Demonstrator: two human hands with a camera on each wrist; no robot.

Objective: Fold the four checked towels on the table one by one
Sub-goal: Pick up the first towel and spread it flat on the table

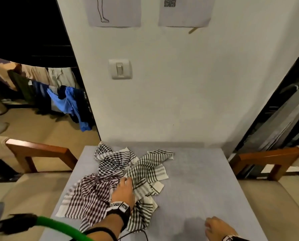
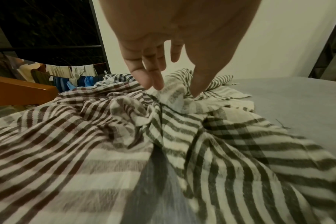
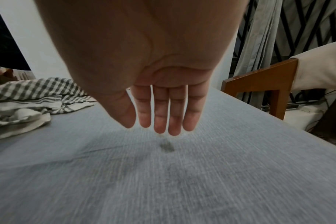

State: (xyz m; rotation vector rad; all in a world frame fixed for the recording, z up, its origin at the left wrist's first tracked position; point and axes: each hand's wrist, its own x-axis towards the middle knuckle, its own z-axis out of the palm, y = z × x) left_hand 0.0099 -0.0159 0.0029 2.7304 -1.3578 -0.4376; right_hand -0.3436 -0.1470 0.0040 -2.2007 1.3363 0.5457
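Observation:
Several crumpled checked towels lie in one heap on the grey-covered table (image 1: 197, 185): a maroon towel (image 1: 86, 195) at the left, a black one (image 1: 115, 159) at the back, a grey-green one (image 1: 145, 171) at the right and another dark green one (image 1: 140, 216) at the front. My left hand (image 1: 126, 180) reaches into the middle of the heap. In the left wrist view its straight fingers (image 2: 155, 81) and thumb touch a white fold of the grey-green towel (image 2: 173, 98), with nothing gripped. My right hand (image 1: 208, 226) hovers flat over bare tablecloth (image 3: 182, 181), with its fingers (image 3: 161, 121) straight and empty.
The table's far edge meets a white wall (image 1: 162, 101). A wooden chair with cream cushions stands on the left (image 1: 41, 150) and another on the right (image 1: 267, 157). A green tube (image 1: 58, 226) crosses the near left corner. Clothes hang on a rack (image 1: 58, 94) at far left.

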